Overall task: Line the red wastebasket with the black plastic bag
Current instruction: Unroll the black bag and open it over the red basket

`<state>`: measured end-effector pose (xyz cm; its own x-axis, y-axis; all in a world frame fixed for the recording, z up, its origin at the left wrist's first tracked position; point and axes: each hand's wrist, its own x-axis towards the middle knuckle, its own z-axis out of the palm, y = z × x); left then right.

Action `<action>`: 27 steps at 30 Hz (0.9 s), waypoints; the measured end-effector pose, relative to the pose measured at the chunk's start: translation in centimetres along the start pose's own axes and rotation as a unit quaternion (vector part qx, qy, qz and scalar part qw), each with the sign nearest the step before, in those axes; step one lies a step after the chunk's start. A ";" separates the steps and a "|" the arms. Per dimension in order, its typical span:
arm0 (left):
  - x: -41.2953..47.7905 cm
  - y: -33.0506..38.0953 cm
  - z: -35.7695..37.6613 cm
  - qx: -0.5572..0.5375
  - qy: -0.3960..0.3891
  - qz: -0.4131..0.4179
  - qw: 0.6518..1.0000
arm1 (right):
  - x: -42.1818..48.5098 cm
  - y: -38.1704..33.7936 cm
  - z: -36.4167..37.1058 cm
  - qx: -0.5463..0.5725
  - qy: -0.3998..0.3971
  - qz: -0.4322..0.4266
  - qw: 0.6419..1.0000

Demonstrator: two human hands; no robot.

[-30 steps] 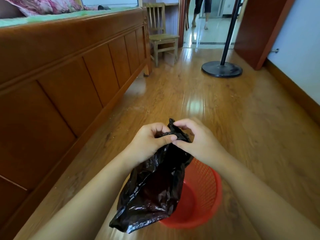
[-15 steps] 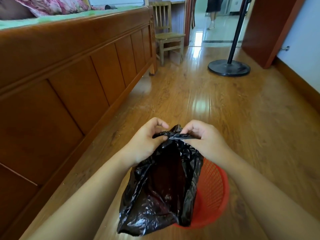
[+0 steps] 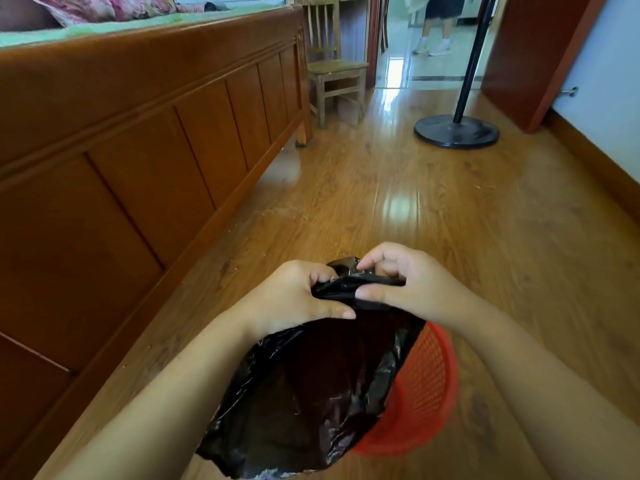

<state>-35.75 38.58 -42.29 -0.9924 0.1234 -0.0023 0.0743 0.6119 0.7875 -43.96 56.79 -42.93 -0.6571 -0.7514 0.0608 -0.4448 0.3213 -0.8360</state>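
Bag [image 3: 311,393] edge pinched in grip of left hand [image 3: 294,296] and right hand [image 3: 405,285] over wastebasket [image 3: 427,393] rim; floor [image 3: 415,209] beyond.

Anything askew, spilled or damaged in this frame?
Nothing damaged or spilled. The left hand and right hand pinch the black bag above the upright red wastebasket. Only a few pale specks dot the floor beside the bed.

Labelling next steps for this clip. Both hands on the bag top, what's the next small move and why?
Left hand and right hand pinch the top of the black bag close together; it hangs over the red wastebasket, not yet inside. Probably pull the hands apart to spread its mouth.
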 end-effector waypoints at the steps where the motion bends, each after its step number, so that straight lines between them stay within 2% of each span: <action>1: 0.0 -0.2 -0.1 0.006 -0.004 0.000 1.000 | -0.1 0.0 0.1 -0.015 -0.023 0.008 1.000; 4: 0.0 -0.3 -0.6 0.019 -0.019 -0.006 1.000 | -0.2 -0.1 0.5 -0.103 -0.064 0.005 0.993; 7: -0.1 -0.3 -0.9 0.039 -0.038 -0.022 0.998 | 0.0 -0.1 0.7 -0.163 -0.060 -0.029 0.984; 10: -0.3 -0.3 -1.2 0.052 -0.041 -0.020 0.998 | 0.0 0.2 0.5 -0.113 -0.041 -0.031 0.992; 16: -0.6 -0.4 -2.0 0.050 -0.019 0.006 0.999 | -0.2 0.0 -0.7 -0.001 0.041 -0.088 0.995; 20: -0.3 -0.5 -1.8 -0.058 0.004 -0.003 0.998 | -0.1 -0.4 -0.6 0.067 0.054 -0.075 0.993; 24: -0.4 -0.4 -1.8 -0.240 -0.025 -0.011 0.970 | -0.3 -0.9 -0.4 0.088 0.052 -0.080 0.991; 27: -0.4 0.1 -1.6 -0.207 -0.014 -0.008 0.978 | -0.6 -1.1 -0.7 0.108 0.024 -0.062 0.992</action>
<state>-35.50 37.34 -41.23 -0.9895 0.1412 -0.0299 0.0058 0.2460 0.9693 -43.53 57.27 -41.67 -0.6353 -0.7481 0.1917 -0.3870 0.0936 -0.9173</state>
